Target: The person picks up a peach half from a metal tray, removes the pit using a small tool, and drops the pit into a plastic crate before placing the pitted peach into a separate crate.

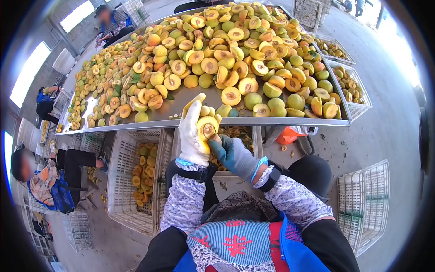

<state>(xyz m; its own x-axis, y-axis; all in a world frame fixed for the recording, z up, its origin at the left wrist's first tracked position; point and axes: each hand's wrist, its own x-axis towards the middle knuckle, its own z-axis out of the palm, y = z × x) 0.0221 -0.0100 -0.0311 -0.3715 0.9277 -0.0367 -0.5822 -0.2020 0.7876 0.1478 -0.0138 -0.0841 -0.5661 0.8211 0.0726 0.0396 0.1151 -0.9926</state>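
My left hand (192, 131), in a white and yellow glove, holds a peach half (208, 128) with its cut face and brown pit turned toward me. My right hand (231, 153), in a grey and blue glove, is closed at the lower right edge of that half. Something small and brownish shows at its fingertips; I cannot make out what it is. Both hands are at the near edge of a metal table (181, 109), heaped with halved peaches (222, 50), many with pits showing.
Below the table stand a white crate (124, 181) with peach halves and another partly behind my hands. More filled crates (351, 86) line the right side. An upright crate (364, 206) and an orange bag (288, 135) are at right. Co-workers (50, 181) sit at left.
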